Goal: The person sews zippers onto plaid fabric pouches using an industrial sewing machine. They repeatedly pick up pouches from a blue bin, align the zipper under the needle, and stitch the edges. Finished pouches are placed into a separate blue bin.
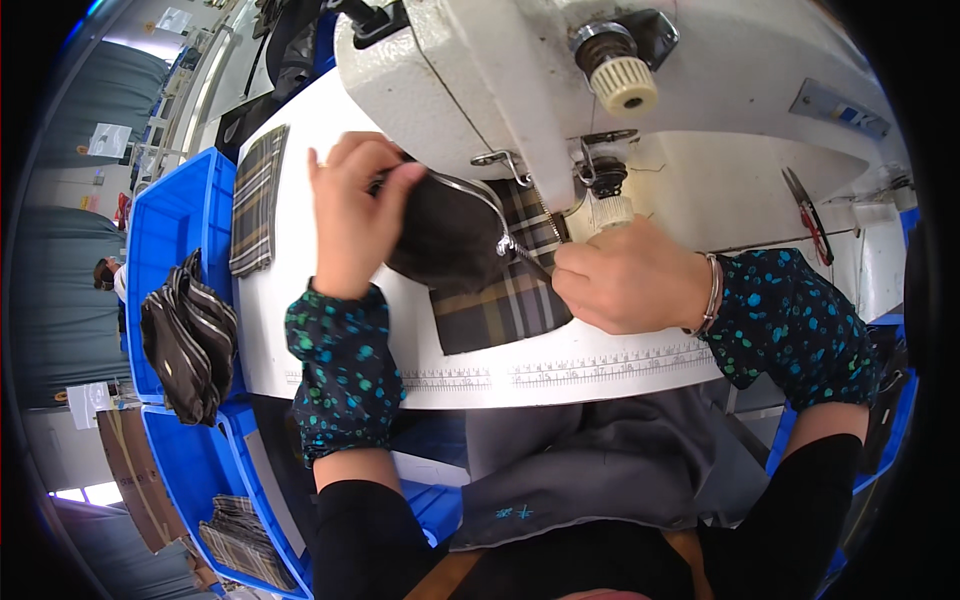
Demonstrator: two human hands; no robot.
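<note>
My left hand (358, 205) pinches the upper left edge of a dark brown fabric piece (440, 240) and lifts it off the white table. A zipper (480, 192) curves along this piece, and its metal slider (505, 243) sits at the right side. My right hand (630, 275) is closed on the zipper's right end, close beside the needle area of a white sewing machine (520, 90); its fingertips partly hide what they grip. Under the brown piece lies a plaid fabric panel (490, 315), flat on the table.
Another plaid stack (258, 205) rests at the table's left edge. Blue bins (180, 200) stand beside it, with dark zippered pieces (190, 340) draped over one and plaid pieces (245, 540) in the lower one. Red-handled scissors (812, 220) lie at the right. A printed ruler (600, 368) borders the front edge.
</note>
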